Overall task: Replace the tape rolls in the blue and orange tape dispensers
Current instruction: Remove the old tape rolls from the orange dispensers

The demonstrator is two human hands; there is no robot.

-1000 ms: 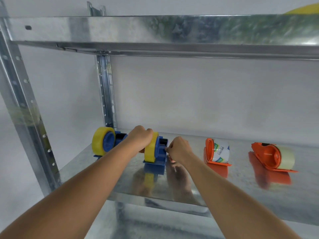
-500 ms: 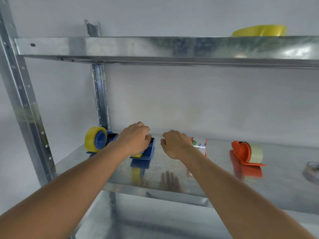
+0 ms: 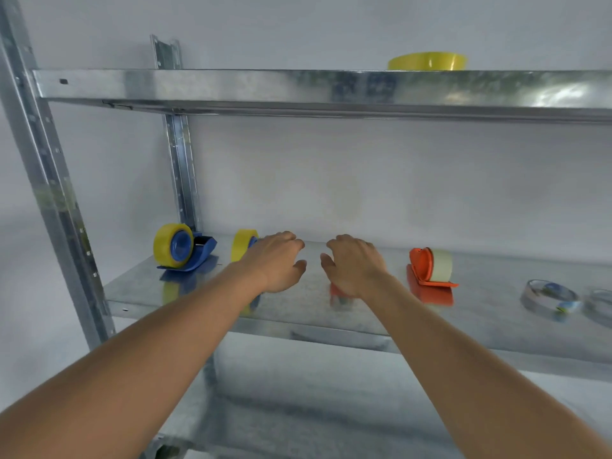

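Observation:
Two blue dispensers stand on the metal shelf. The left blue dispenser carries a yellow roll; the second blue dispenser's yellow roll shows just left of my left hand, which hides the rest of it. My left hand hovers with loosely curled fingers and holds nothing. My right hand is beside it, fingers relaxed, empty, covering one orange dispenser of which only the reflection shows. An orange dispenser with a pale roll stands to the right.
A yellow tape roll lies on the upper shelf. Two clear, nearly spent rolls lie at the far right of the lower shelf. Steel uprights frame the left side; a white wall is behind.
Both hands have let go of the second blue dispenser and lifted off it, now open and apart. The camera has tilted up and right, revealing the upper yellow roll and the clear rolls.

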